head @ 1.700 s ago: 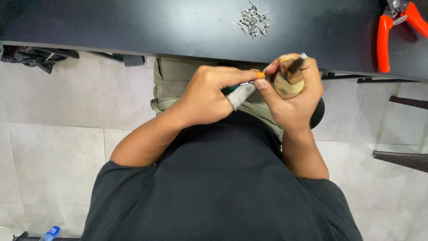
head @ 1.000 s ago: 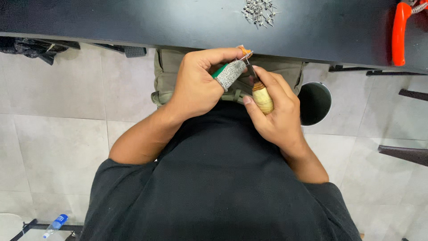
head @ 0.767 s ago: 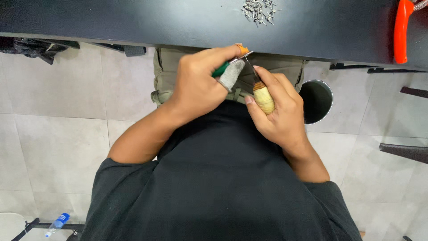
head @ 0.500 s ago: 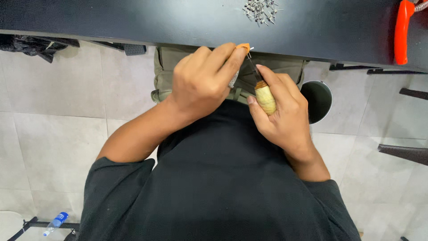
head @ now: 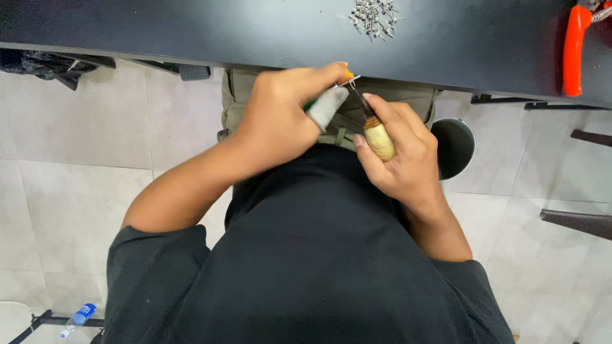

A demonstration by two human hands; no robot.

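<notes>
Wood: pale wooden-handled tool (head: 378, 139) sits in the right hand (head: 401, 162), grip closed around the handle, thin metal shaft angled up and left toward the other hand.
Workpiece: small part with orange and green bits (head: 338, 86), pinched in the left hand (head: 284, 118); grip closed on it, one finger wrapped in grey tape or a sleeve (head: 325, 105).
Location: both hands held over the lap, just near of the dark tabletop (head: 191, 28) edge, not resting on it.
Contact: tool tip meets the part at the left fingertips; exact contact point too small to tell.
Technique: judged best to keep the shaft in line with the part, press lightly, brace the hands against each other so the tip cannot skid.
Risk: a slip would drive the tip into the left fingers; the wrapped finger takes most of that.
Nearby: heap of small metal fasteners (head: 373, 13) far on the tabletop; orange-handled pliers (head: 574, 48) far right.
</notes>
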